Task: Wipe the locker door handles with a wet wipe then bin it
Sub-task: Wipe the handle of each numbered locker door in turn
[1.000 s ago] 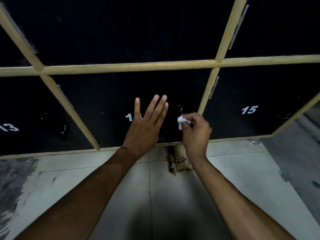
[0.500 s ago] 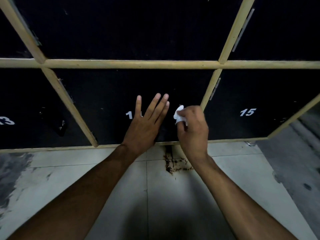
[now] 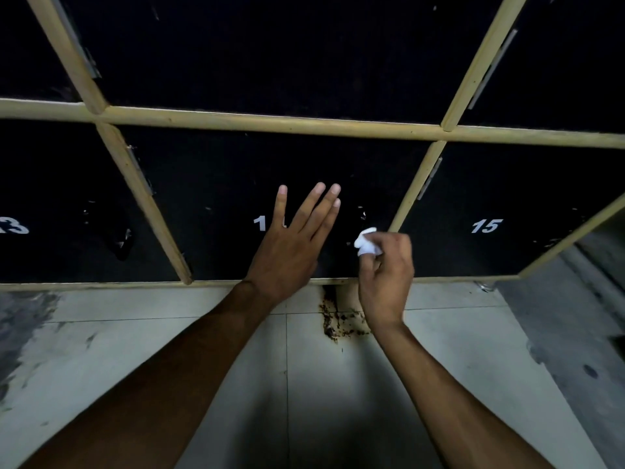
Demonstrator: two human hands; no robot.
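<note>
Pale floor tiles, rust stain at locker base. Left hand flat, fingers straight and spread, pressed on middle black door. Right hand curled, pinching wadded white wipe at that door's right edge, just beside wood frame. Door 15 to the right.

White "15" there, slanted, on the right-hand black locker door. The middle black locker door shows a white "1", its next digit hidden behind the left hand. On the far-left black locker door, only a "3" reads.
</note>
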